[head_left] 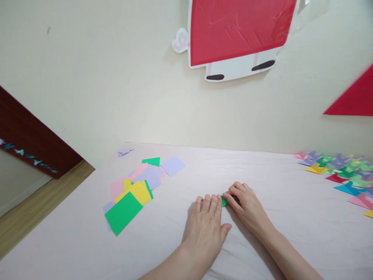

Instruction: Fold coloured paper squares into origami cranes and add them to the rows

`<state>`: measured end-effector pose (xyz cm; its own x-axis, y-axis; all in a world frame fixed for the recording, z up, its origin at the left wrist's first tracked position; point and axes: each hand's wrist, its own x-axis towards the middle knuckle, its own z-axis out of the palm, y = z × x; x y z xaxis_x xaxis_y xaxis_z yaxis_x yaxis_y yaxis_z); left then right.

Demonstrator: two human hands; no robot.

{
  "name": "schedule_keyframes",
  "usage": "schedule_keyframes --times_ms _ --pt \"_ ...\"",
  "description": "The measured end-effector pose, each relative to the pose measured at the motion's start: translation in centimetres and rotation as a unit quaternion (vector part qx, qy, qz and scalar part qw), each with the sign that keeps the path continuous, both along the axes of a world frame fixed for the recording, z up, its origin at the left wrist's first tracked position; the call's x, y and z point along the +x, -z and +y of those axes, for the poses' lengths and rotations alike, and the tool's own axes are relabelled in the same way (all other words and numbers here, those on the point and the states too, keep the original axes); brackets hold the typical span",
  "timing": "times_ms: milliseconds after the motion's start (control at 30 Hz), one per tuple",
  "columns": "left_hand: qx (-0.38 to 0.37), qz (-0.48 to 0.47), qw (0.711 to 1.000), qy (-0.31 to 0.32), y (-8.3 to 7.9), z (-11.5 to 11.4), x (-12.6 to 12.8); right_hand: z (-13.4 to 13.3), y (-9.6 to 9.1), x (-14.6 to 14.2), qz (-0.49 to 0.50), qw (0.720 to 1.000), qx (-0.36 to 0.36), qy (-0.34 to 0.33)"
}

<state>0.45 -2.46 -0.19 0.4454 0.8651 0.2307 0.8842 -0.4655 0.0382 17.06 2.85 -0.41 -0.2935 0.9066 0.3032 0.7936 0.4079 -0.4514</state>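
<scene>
A small piece of folded green paper lies on the white-covered table, mostly hidden by my hands. My left hand rests palm down with its fingers stretched out, fingertips at the paper's left side and thumb apart. From the right, my right hand has its thumb and fingers closed at the paper's edge. How much of the paper lies under the fingers cannot be seen.
To the left lies a loose pile of coloured paper sheets, a green sheet on top. A small folded lilac piece sits near the back corner. Several folded paper shapes crowd the right side. A wall with a red-and-white cutout rises behind.
</scene>
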Motion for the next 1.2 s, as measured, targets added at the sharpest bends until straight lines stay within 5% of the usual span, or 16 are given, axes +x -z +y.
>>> schedule_keyframes --times_ms 700,1200 --pt "-0.029 -0.002 1.0 0.011 -0.6 0.2 -0.2 0.4 0.1 1.0 -0.019 0.999 -0.019 0.024" --pt "-0.063 0.035 0.996 0.046 -1.4 0.4 -0.3 0.1 0.1 0.1 -0.111 0.992 0.04 0.049"
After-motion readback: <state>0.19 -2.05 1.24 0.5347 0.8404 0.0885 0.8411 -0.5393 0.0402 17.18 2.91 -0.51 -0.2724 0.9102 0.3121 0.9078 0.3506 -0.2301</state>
